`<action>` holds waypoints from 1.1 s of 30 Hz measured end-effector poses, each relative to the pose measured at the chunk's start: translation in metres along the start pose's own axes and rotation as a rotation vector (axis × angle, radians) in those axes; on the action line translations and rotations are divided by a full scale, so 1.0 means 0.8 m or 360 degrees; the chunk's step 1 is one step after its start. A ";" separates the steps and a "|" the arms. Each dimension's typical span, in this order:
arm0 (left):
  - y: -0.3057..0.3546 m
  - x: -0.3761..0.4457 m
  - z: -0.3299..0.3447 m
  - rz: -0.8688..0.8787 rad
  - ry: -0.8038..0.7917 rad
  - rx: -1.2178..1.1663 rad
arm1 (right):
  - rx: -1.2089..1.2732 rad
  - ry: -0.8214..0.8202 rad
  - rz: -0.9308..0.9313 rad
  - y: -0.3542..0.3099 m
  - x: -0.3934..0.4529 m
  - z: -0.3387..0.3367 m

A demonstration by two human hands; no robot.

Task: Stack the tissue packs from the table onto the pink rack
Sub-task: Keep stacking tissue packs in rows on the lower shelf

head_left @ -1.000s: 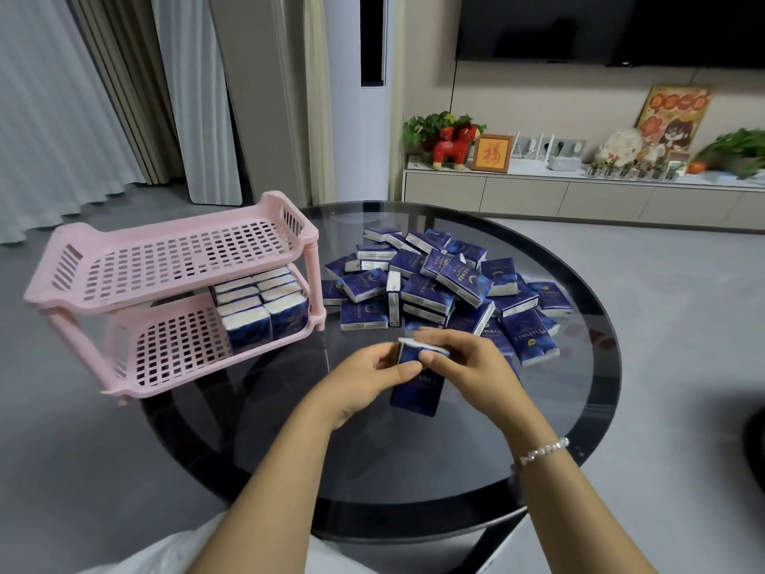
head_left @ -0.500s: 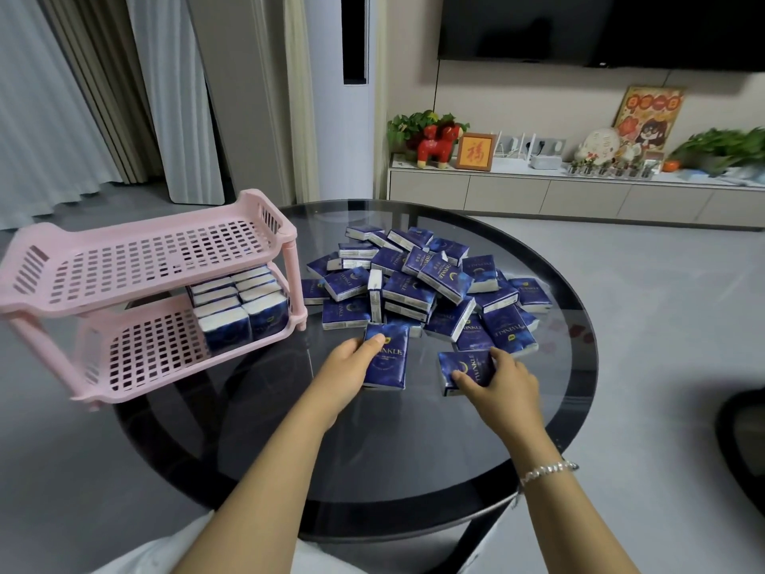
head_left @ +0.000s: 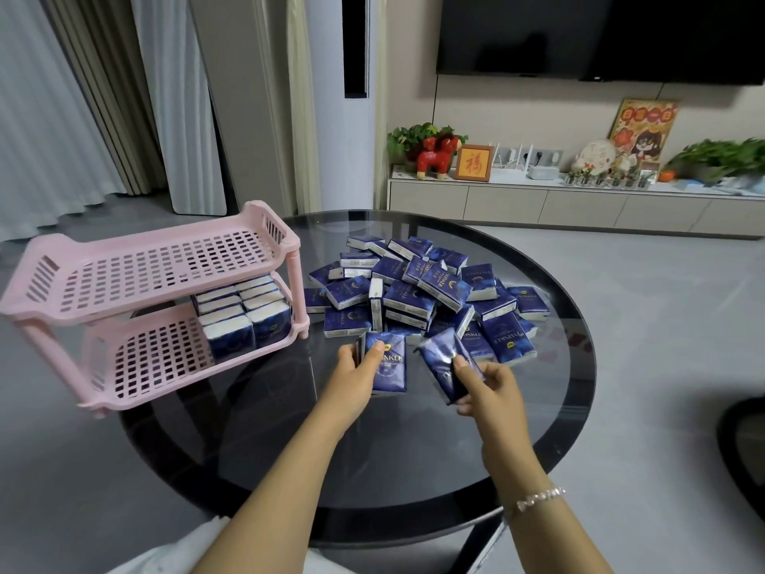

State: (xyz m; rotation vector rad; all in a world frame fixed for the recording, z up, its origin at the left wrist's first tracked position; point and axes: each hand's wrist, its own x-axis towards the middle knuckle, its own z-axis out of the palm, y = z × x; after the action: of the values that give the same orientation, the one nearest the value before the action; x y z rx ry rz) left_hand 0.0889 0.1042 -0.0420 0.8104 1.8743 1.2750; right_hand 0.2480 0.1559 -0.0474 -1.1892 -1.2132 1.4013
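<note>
Gripping one tissue pack (head_left: 389,368) each, both hands over round glass table (head_left: 559,366), TV cabinet (head_left: 579,207) behind.

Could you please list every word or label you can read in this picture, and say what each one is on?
"TWINKLE": pack in the left hand, and pile packs.
"福": gold frame on the cabinet.
Smaller print on the packs and the poster: too blurred to read.

Loose heap of dark blue tissue packs (head_left: 418,292) sits right beside the two-tier pink rack (head_left: 136,279); a neat block of stacked packs (head_left: 244,312) fills its lower shelf's right end.
</note>
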 end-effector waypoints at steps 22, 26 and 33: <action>-0.003 0.023 0.015 0.0086 -0.0018 -0.0566 | -0.0041 -0.0488 -0.0013 -0.025 0.021 0.059; -0.003 0.027 0.014 0.0117 -0.0014 -0.0594 | -0.0079 -0.0585 -0.0013 -0.026 0.026 0.059; -0.001 0.016 -0.011 0.0068 -0.0013 -0.0793 | -0.0070 -0.0745 -0.0053 -0.022 0.014 0.081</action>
State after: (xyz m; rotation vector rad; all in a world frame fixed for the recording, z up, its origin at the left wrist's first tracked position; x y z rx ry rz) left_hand 0.0744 0.1101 -0.0431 0.5857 1.4406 1.6668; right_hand 0.1829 0.1605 -0.0276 -0.8869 -1.5807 1.6915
